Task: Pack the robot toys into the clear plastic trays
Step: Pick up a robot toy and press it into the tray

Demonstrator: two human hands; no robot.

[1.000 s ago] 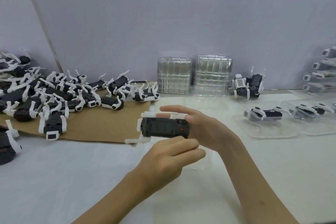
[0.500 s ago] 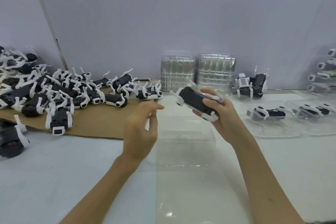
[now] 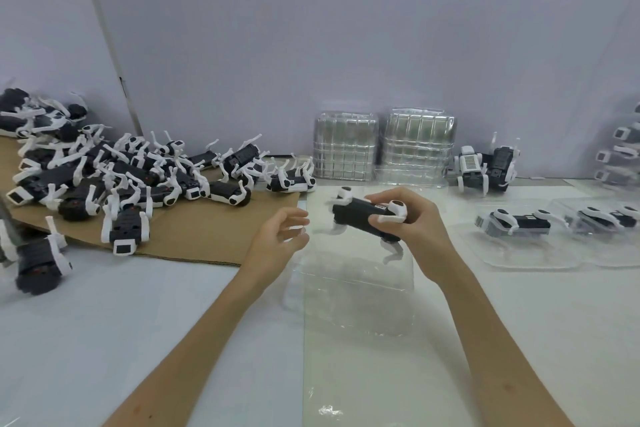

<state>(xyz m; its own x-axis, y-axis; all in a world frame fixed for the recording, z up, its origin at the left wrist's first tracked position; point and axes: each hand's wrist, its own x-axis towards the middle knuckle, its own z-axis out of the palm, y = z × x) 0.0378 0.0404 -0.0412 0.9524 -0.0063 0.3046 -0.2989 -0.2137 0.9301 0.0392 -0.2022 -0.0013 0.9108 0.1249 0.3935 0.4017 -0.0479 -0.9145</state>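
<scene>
I had the toy (image 3: 356, 218) up off the worktop (image 3: 104, 340), lying roughly level just above the far end of an empty tray (image 3: 353, 298) near the worktop's middle. My right hand (image 3: 415, 225) gripped the toy's right end, with fingers (image 3: 388, 195) curled over the top and thumb pressed to the near side by a white leg. The black body stuck out leftward, its white legs dangling and blurred. My left hand (image 3: 277, 239) hovered just left of the toy and touched nothing, its fingers loosely spread and slightly bent. Against the back edge stood two tray stacks (image 3: 346, 149) side by side, with two loose toys (image 3: 485, 166) just to their right. Toward the right edge lay two packed trays (image 3: 526, 262), each with a toy inside. More packed ones rose at the far right corner, partly out of view. Along the left edge a heap of toys (image 3: 138, 177) sprawled on a cardboard sheet (image 3: 214, 236), a few spilling off its near side onto the worktop.
</scene>
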